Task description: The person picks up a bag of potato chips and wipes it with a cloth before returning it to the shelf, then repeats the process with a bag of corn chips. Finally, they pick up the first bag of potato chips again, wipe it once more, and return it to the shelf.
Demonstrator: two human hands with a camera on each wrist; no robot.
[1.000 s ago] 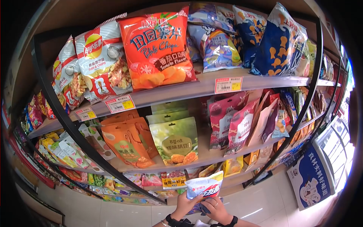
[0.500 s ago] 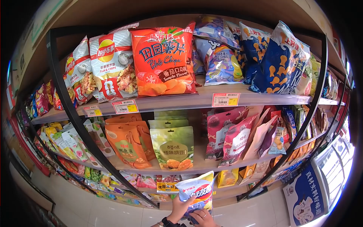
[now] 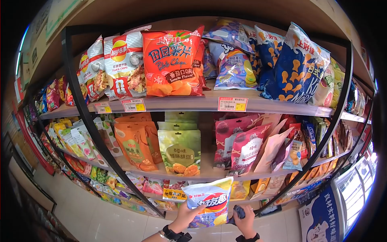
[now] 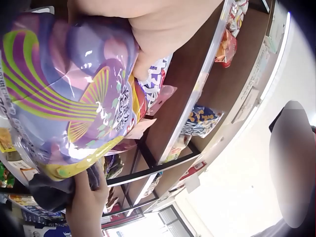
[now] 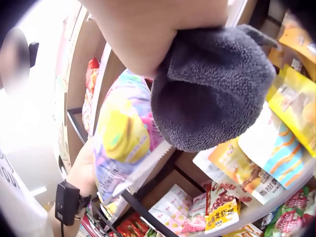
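Observation:
A purple and white chip bag (image 3: 209, 203) is upright before the lower shelves, its left side gripped by my left hand (image 3: 184, 215), thumb across the front. In the left wrist view the bag (image 4: 64, 98) fills the left side under the left hand (image 4: 158, 24). My right hand (image 3: 246, 222), just right of the bag, holds a bunched dark grey cloth (image 3: 238, 211). The right wrist view shows the cloth (image 5: 212, 89) hanging from the right hand (image 5: 158, 29), with the bag (image 5: 123, 138) behind it.
An upper shelf (image 3: 193, 104) bears a red chip bag (image 3: 171, 64), white bags and blue bags (image 3: 296, 68). Below stand orange pouches, a green pouch (image 3: 179, 153) and pink pouches (image 3: 248, 149). Black frame bars slant at both sides. A blue sign (image 3: 318, 218) is at the lower right.
The chip bag has turned upright, its front more visible. My right hand with the cloth has moved off the bag to the right. The head view has shifted.

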